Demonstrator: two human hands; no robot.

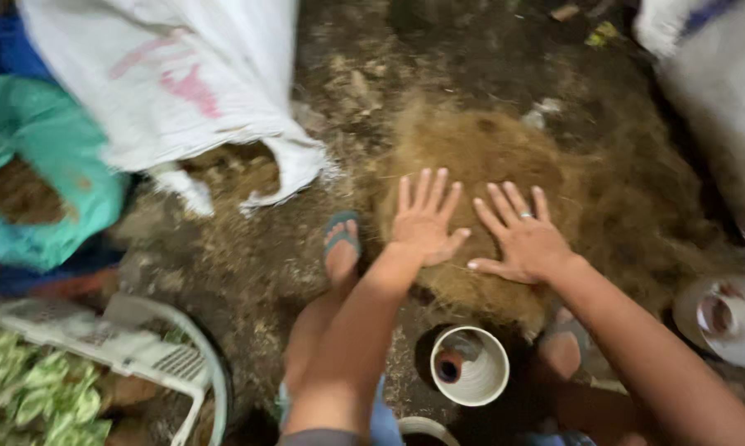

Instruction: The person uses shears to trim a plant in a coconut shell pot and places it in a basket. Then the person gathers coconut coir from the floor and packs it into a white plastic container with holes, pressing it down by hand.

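- Two hands lie flat on a mound of brown fibrous material [480,165] heaped on the dirt floor [248,256]: the left hand [424,223] and the right hand [523,239] are side by side, palms down, fingers spread wide, gripping nothing. Spread like this they seem to press or pat the heap rather than pick any of it up.
- The mound sits at the middle of the view, straight ahead of the person's sandalled foot [340,248], so both arms reach it evenly.
- A white plastic pot [470,366] stands on the floor just below the hands, mouth up, near enough to be within easy reach; something small and reddish lies inside, too dark to identify.
- A white sack [174,83] lies open at upper left with the same brownish stuff showing at its mouth, which suggests where the heap's material is kept.
- Cut off or unclear: a teal bag [50,165] at the left edge, a white basket of green leaves [99,363] at the lower left corner, another white pot [723,318] at the right edge, and a pale sack [719,99] at upper right. The right foot is mostly hidden under the forearm, and the whole view is blurred.
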